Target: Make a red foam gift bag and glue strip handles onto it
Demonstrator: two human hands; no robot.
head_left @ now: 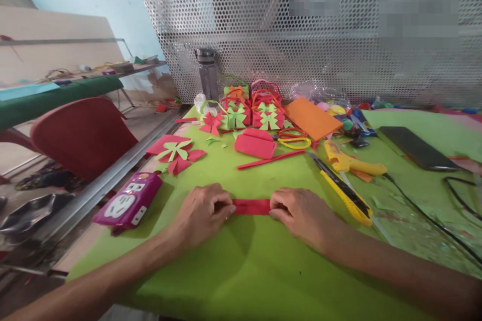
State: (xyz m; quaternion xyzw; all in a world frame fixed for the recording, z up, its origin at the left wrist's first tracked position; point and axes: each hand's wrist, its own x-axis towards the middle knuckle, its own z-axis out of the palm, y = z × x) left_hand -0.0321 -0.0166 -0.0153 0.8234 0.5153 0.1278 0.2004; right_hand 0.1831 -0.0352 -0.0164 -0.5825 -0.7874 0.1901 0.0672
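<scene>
A short red strip (pixel 251 206), of foam or felt by its look, lies level just above or on the green table cover (pixel 241 266). My left hand (pixel 205 210) pinches its left end between thumb and curled fingers. On the right end, my right hand (pixel 301 213) is closed in the same way. Both ends of the strip are hidden by the fingers. Beyond the hands sit a folded red piece (pixel 255 144) and a thin red strip (pixel 271 159). Green and red bow-shaped cutouts (pixel 175 151) rest to the left.
A purple power strip (pixel 130 203) stands at the left. Rightward lie a yellow cutter knife (pixel 344 190), a yellow glue gun (pixel 354 164) with its cord, and a black phone (pixel 417 148). Scissors (pixel 293 141), small bow-trimmed baskets (pixel 268 115), an orange sheet (pixel 313 118) and a bottle (pixel 208 75) are behind.
</scene>
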